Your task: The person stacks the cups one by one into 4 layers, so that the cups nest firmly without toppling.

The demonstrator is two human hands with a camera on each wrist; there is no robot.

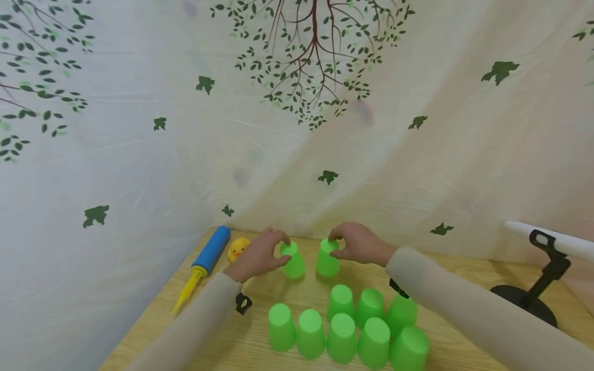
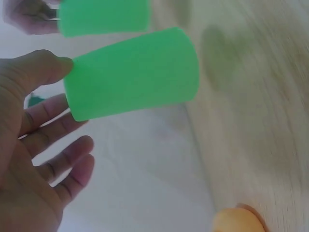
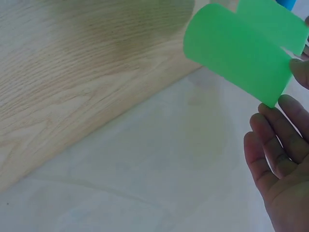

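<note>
Near the back of the table, my left hand point(image 1: 262, 253) pinches the closed upper end of an upside-down green cup point(image 1: 293, 262) between thumb and fingers. To its right, my right hand point(image 1: 362, 244) grips a second green cup point(image 1: 328, 262) by the same end. In the left wrist view the thumb presses one side of the left cup point(image 2: 133, 75), with fingertips behind it. The right wrist view has the right cup point(image 3: 236, 50) held at its narrow end. A small gap parts the two cups. Whether their rims touch the table I cannot tell.
Several upside-down green cups point(image 1: 342, 337) stand in two rows at the front. A yellow toy duck point(image 1: 238, 248) and a blue-and-yellow hand pump point(image 1: 212, 252) lie at the left. A black stand point(image 1: 529, 299) holding a white tube is at the right. A patterned curtain point(image 1: 278, 154) hangs behind the table.
</note>
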